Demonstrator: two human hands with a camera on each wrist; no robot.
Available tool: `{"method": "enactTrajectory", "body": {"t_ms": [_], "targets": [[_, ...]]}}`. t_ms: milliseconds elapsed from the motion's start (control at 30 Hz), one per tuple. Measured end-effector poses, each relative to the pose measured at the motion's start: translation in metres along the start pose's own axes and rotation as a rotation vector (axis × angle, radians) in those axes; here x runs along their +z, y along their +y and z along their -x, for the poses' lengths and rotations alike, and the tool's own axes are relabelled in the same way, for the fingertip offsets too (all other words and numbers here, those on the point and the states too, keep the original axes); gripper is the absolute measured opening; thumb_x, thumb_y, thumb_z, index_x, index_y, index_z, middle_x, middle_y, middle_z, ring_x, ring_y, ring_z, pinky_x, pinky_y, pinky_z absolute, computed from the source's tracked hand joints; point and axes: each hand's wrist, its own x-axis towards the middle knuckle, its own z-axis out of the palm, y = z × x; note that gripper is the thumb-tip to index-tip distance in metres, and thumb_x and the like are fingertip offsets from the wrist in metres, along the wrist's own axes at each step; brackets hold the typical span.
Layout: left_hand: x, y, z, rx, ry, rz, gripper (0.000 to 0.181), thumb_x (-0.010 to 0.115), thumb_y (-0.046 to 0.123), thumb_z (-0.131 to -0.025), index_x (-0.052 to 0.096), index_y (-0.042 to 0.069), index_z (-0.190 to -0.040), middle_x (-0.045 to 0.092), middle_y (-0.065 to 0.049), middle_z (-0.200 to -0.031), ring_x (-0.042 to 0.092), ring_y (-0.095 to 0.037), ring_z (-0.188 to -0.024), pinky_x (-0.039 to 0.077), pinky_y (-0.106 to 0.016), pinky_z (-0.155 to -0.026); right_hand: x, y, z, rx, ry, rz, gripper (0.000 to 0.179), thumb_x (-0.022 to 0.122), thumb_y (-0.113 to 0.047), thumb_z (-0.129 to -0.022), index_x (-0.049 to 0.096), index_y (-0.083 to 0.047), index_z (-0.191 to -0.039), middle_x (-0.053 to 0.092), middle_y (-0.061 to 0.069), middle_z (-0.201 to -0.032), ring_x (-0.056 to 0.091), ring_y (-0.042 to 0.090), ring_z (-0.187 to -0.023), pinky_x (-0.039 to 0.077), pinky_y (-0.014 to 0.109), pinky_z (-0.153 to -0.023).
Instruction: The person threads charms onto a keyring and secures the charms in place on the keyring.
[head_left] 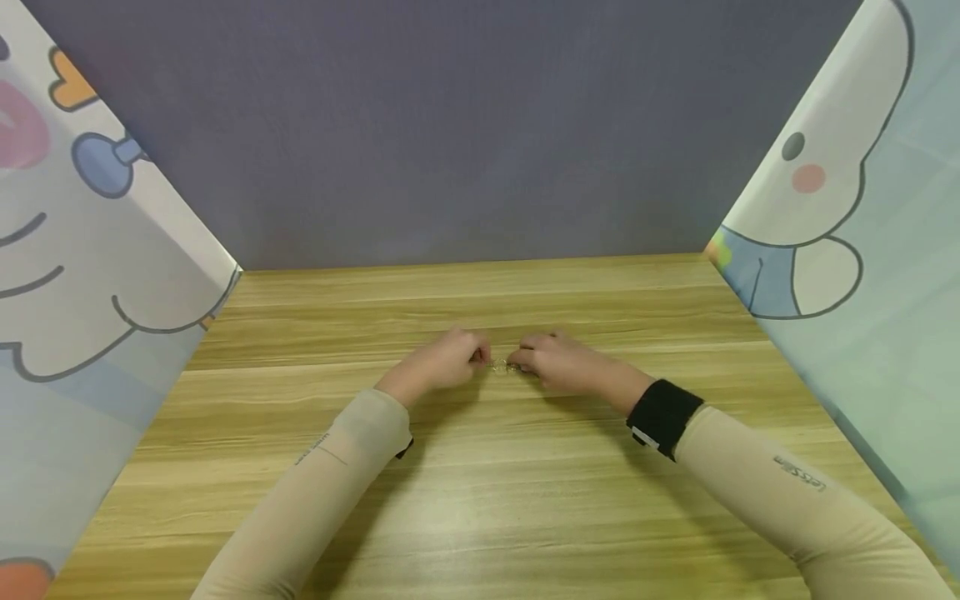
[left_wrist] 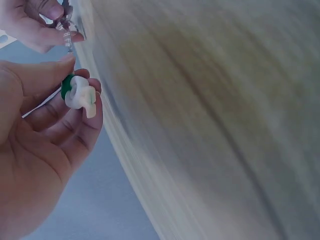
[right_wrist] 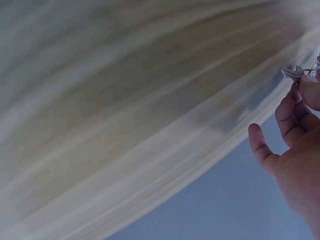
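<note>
Between the two hands a small metal chain (head_left: 500, 366) runs just over the wooden table. My left hand (head_left: 450, 358) pinches one end of it between thumb and fingers. A small white and green charm (left_wrist: 81, 95) hangs at that end, in front of the curled fingers in the left wrist view. My right hand (head_left: 561, 364) pinches the other end, where a silvery metal piece (right_wrist: 292, 74) sticks out past the fingertips. Its little finger stands away from the others. The fingers cover part of the metal piece, and I cannot tell its kind.
The wood-grain table (head_left: 480, 500) spreads out under both forearms. A dark grey panel (head_left: 480, 133) rises behind it. Cartoon-printed panels stand at the left (head_left: 97, 275) and right (head_left: 862, 208) sides. A black band (head_left: 664, 418) circles the right wrist.
</note>
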Motion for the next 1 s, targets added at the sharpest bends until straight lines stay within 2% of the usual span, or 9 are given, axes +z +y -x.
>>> {"method": "enactTrajectory", "body": {"t_ms": [100,200,333,533,667,833,1000], "targets": [[0.001,-0.001,0.000,-0.020,-0.009,0.009,0.010,0.066,0.009,-0.106,0.074,0.010,-0.110,0.076,-0.005,-0.114,0.070,-0.019,-0.105,0.060,-0.036,-0.093,0.000,0.001,0.001,0.003,0.003,-0.011,0.025,0.065,-0.010,-0.107,0.071,-0.015,-0.130,0.072,0.005,-0.119,0.071,0.024,-0.112,0.061,0.056,-0.094],[0.001,-0.001,0.000,-0.020,-0.003,0.007,0.009,0.067,0.010,-0.105,0.075,0.011,-0.110,0.076,-0.005,-0.116,0.070,-0.020,-0.107,0.060,-0.036,-0.094,0.000,0.001,0.002,0.012,-0.001,-0.015,0.024,0.066,-0.013,-0.107,0.070,-0.015,-0.130,0.071,0.004,-0.117,0.070,0.023,-0.111,0.060,0.056,-0.094],[0.002,-0.002,-0.001,-0.012,0.008,0.003,0.007,0.068,0.011,-0.105,0.075,0.011,-0.109,0.076,-0.004,-0.111,0.069,-0.018,-0.102,0.060,-0.036,-0.092,-0.003,0.001,0.003,0.045,-0.014,-0.015,0.022,0.065,-0.017,-0.108,0.070,-0.014,-0.129,0.069,0.004,-0.116,0.070,0.024,-0.110,0.059,0.059,-0.096],[0.001,-0.010,-0.002,-0.024,0.027,0.025,0.009,0.067,0.014,-0.106,0.074,0.011,-0.106,0.074,-0.004,-0.106,0.067,-0.017,-0.097,0.060,-0.036,-0.089,-0.012,0.005,0.007,0.161,-0.046,-0.063,0.029,0.055,-0.023,-0.113,0.068,-0.012,-0.137,0.068,0.010,-0.130,0.066,0.033,-0.126,0.052,0.067,-0.105],[-0.007,-0.013,0.000,-0.064,0.060,0.018,0.018,0.064,0.020,-0.109,0.073,0.007,-0.117,0.074,-0.009,-0.119,0.070,-0.024,-0.110,0.060,-0.042,-0.099,-0.018,0.015,0.009,0.260,-0.040,-0.133,0.035,0.051,-0.026,-0.115,0.065,-0.010,-0.143,0.063,0.015,-0.142,0.058,0.040,-0.137,0.044,0.074,-0.113],[-0.022,-0.022,0.004,-0.119,0.121,0.018,0.033,0.058,0.026,-0.112,0.066,0.005,-0.135,0.065,-0.015,-0.143,0.068,-0.034,-0.125,0.058,-0.051,-0.104,-0.022,0.034,0.009,0.346,-0.009,-0.170,0.039,0.049,-0.027,-0.115,0.062,-0.008,-0.147,0.056,0.020,-0.152,0.051,0.046,-0.145,0.038,0.077,-0.117],[-0.033,-0.033,0.004,-0.160,0.191,-0.013,0.044,0.054,0.034,-0.113,0.059,0.006,-0.145,0.054,-0.018,-0.158,0.049,-0.043,-0.147,0.046,-0.059,-0.120,-0.026,0.048,0.013,0.428,-0.002,-0.190,0.046,0.045,-0.030,-0.116,0.054,-0.007,-0.155,0.045,0.023,-0.163,0.041,0.049,-0.152,0.033,0.078,-0.119]]}}
